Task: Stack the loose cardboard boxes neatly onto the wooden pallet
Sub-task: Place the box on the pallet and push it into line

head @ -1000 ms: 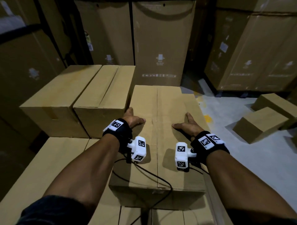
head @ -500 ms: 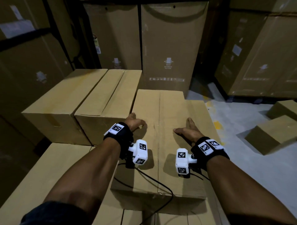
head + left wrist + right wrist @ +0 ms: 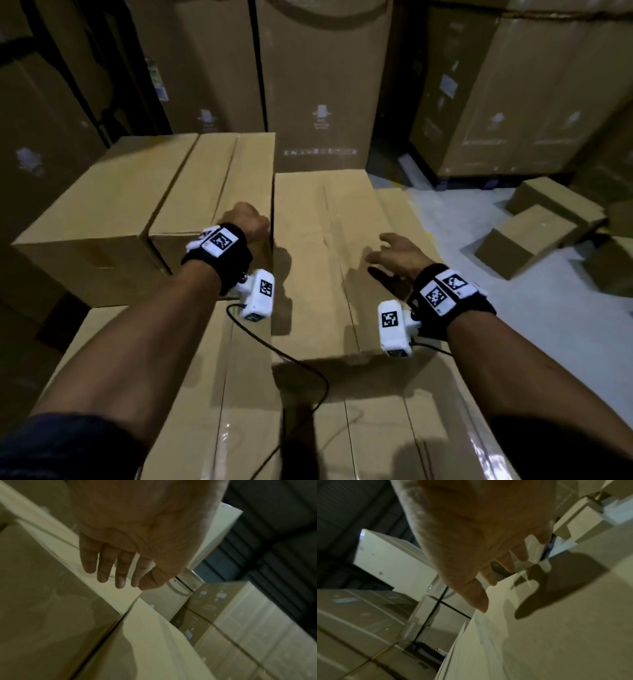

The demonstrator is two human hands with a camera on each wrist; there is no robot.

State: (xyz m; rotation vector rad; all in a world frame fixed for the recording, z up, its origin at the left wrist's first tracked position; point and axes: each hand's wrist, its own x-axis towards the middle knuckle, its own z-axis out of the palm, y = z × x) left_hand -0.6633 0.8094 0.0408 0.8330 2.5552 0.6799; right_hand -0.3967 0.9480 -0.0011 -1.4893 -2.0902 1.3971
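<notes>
Nearest us, the bottom layer of boxes (image 3: pixel 308 428) runs under both our forearms, tops taped and glossy. A black cable (image 3: pixel 291 363) loops across it from our left wrist camera.

Our left hand (image 3: pixel 248 219) hangs over the seam where the long box (image 3: pixel 325 267) meets the middle stacked box (image 3: pixel 219 192). From the left wrist view its fingers (image 3: pixel 104 568) are straight and loose, held together, thumb tucked alongside, holding nothing; we cannot tell if they touch cardboard. Below those fingertips runs the dark seam between the two boxes.

Our right hand (image 3: pixel 399 253) hovers above the long box, fingers spread and relaxed, empty. Its shadow falls on the box top just under the fingers (image 3: pixel 488 574), so the hand sits clear of the surface.

The long box lies on the bottom layer between and beyond both hands, its side against the middle stacked box to the left of our left fingers. Further left sits the outer stacked box (image 3: pixel 102 212), touching its neighbour. The pallet itself is hidden under the cardboard.

Right of our right fingers, well apart, two loose boxes (image 3: pixel 527 240) sit tilted on the grey floor (image 3: pixel 513 325).

Beyond all fingertips, tall cartons (image 3: pixel 322 85) stand as a wall, with printed marks too small to read.
</notes>
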